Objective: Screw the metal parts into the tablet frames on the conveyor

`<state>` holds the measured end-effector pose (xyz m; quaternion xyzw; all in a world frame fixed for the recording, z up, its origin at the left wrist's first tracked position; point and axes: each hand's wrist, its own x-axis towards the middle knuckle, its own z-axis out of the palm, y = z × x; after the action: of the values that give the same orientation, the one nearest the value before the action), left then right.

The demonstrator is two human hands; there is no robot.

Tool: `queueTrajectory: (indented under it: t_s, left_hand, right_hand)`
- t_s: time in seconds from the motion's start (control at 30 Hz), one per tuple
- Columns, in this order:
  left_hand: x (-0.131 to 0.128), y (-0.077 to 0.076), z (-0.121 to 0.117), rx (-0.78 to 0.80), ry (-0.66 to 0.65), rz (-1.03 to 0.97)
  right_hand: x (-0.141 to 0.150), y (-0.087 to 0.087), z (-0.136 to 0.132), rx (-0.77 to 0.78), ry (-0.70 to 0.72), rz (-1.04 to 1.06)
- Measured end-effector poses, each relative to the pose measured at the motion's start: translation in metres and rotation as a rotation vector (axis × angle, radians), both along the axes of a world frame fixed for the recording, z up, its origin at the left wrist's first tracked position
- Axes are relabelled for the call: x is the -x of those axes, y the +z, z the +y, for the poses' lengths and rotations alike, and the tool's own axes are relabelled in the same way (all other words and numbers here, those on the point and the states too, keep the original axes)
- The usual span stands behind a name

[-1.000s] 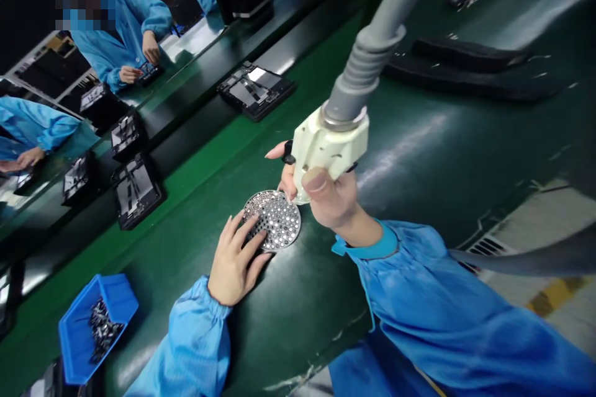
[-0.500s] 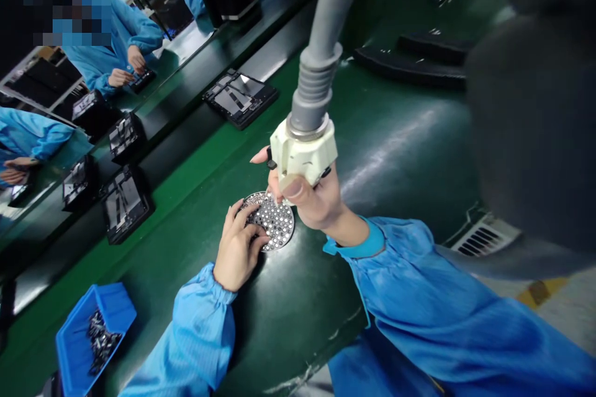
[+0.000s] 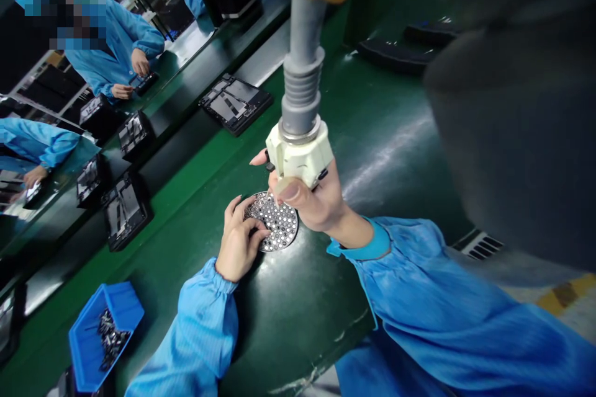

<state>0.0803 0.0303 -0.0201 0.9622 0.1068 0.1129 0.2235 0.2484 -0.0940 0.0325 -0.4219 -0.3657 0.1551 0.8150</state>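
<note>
My right hand [image 3: 314, 198] is wrapped around an electric screwdriver [image 3: 300, 152], a cream housing with a ribbed grey upper end. The tool stands nearly upright, its lower end over a round perforated plate [image 3: 282, 223]. Small pieces, apparently screws, cover part of that plate, which lies flat on the green table [image 3: 298, 298]. From the left, my left hand [image 3: 239, 239] reaches over the plate's edge with bent fingers, thumb and index finger close together on its surface. Whether a small piece is pinched there is too small to tell.
A blue bin [image 3: 86, 347] of small dark parts stands lower left. An opened device [image 3: 235, 102] lies beyond the plate, and another [image 3: 125, 211] lies left. Dark curved pieces [image 3: 395, 56] rest at the back right. Co-workers in blue sleeves [image 3: 139, 31] sit across the line.
The view has shifted slightly. The screwdriver's upper end leans a little further left. My left hand's fingers have shifted slightly on the plate, and both hands stay at it.
</note>
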Motion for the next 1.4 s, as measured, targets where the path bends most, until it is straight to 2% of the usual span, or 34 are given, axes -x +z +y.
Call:
queueTrajectory:
  t_s: [0.1, 0.2, 0.3, 0.43, 0.6, 0.7, 0.9, 1.13, 1.4]
  left_hand:
    - [0.0, 0.001, -0.001, -0.025, 0.055, -0.03]
    - [0.003, 0.009, -0.006, -0.092, 0.072, -0.053]
    - [0.004, 0.019, -0.011, -0.102, -0.025, -0.025]
    - [-0.006, 0.027, -0.01, -0.056, -0.177, 0.126]
    - [-0.019, 0.029, -0.004, -0.059, -0.222, 0.18]
    - [-0.019, 0.026, -0.005, -0.064, -0.206, 0.182]
    - [-0.014, 0.018, -0.004, -0.074, -0.056, 0.097]
    - [-0.025, 0.017, -0.013, -0.128, -0.104, 0.143]
    - [-0.022, 0.019, -0.006, -0.164, -0.031, 0.124]
  right_hand:
    - [0.0, 0.0, 0.0, 0.002, 0.009, 0.003]
    - [0.0, 0.0, 0.0, -0.019, 0.006, -0.005]
    - [0.0, -0.001, 0.0, -0.025, -0.001, -0.011]
    - [0.0, -0.001, 0.0, 0.0, -0.02, -0.016]
    - [-0.001, -0.002, 0.001, -0.011, -0.013, -0.015]
    - [-0.001, -0.002, 0.001, -0.01, -0.011, -0.015]
    - [0.0, -0.002, 0.0, -0.008, -0.02, -0.022]
    - [0.0, 0.0, 0.0, -0.012, -0.037, -0.029]
    - [0.002, 0.001, 0.001, 0.005, -0.026, 0.0]
